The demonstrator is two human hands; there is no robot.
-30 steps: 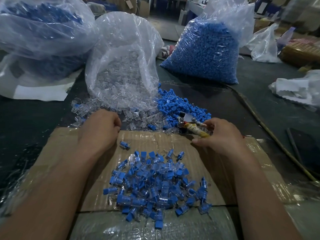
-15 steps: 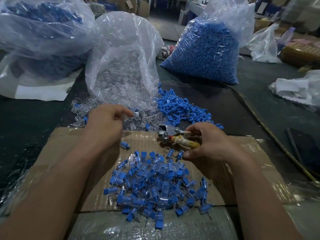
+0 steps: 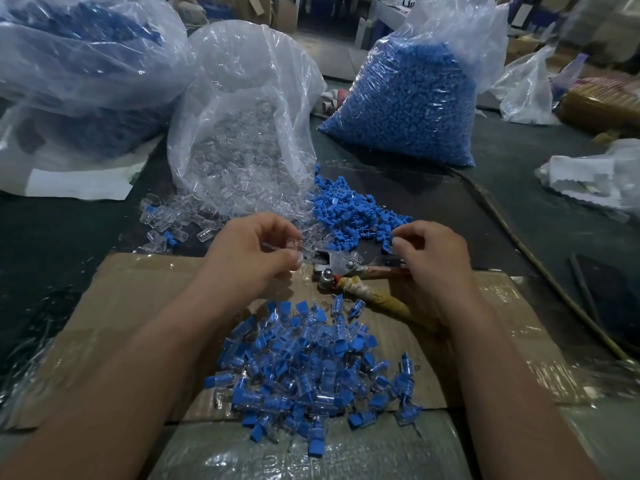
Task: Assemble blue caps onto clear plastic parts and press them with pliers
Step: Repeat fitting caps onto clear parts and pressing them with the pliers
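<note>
From the head camera, the left hand (image 3: 254, 252) hangs over the far edge of a taped sheet of cardboard (image 3: 117, 306), its fingers curled in and thumb and fingertips pinching a clear plastic part (image 3: 282, 247). The part is so transparent that its outline is hard to follow. The right hand (image 3: 434, 259) sits level with it and well apart to the right, fingers likewise curled. Its thumb and forefinger are closed on what looks like a single blue cap (image 3: 387, 250) at the near edge of the loose blue caps (image 3: 353, 213) heaped on the dark table (image 3: 69, 230). Between the two hands the pliers (image 3: 341, 268) lie flat, head pointing left and touched by neither hand's fingers. One handle is wrapped in yellowish cloth and angles toward the viewer, while the other runs under the right hand. Nearer the viewer, a pile of assembled pieces (image 3: 311, 368), blue caps seated in clear bodies, rests on the cardboard between the forearms. Behind the left hand, loose clear parts (image 3: 194, 223) spill from the mouth of a clear bag (image 3: 242, 109) lying on its side. To its right stands a bag packed with blue caps (image 3: 405, 98), and to its left a larger bag (image 3: 79, 64) holds blue pieces.
</note>
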